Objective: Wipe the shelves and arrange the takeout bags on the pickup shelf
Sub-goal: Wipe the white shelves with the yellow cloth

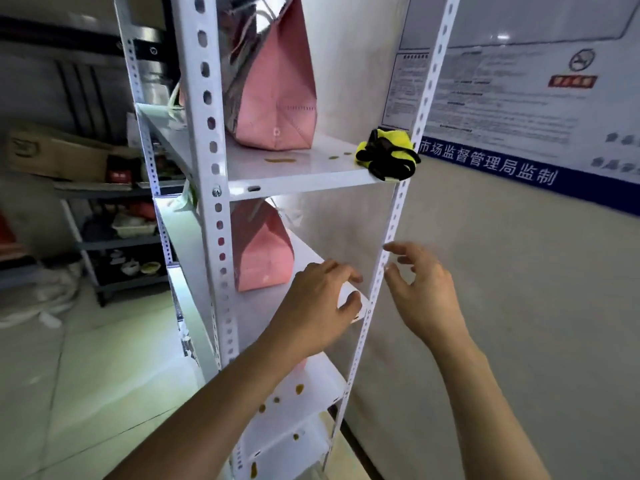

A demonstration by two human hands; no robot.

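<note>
A white metal shelf rack [304, 176] stands in front of me. One pink takeout bag [277, 98] stands on the upper shelf, which carries brown stains. A second pink bag [258, 251] stands on the shelf below. A yellow and black cloth [388, 154] lies bunched at the upper shelf's right front corner. My left hand [315, 299] rests on the middle shelf's front right corner, fingers curled over the edge. My right hand [422, 289] hovers open just right of the rack's post, holding nothing.
Lower shelves [311, 386] show brown spots. A wall with a printed notice board [519, 98] is at the right. At the left, a dark rack [121, 237] holds a cardboard box [52, 150], trays and bowls. The floor is light tile.
</note>
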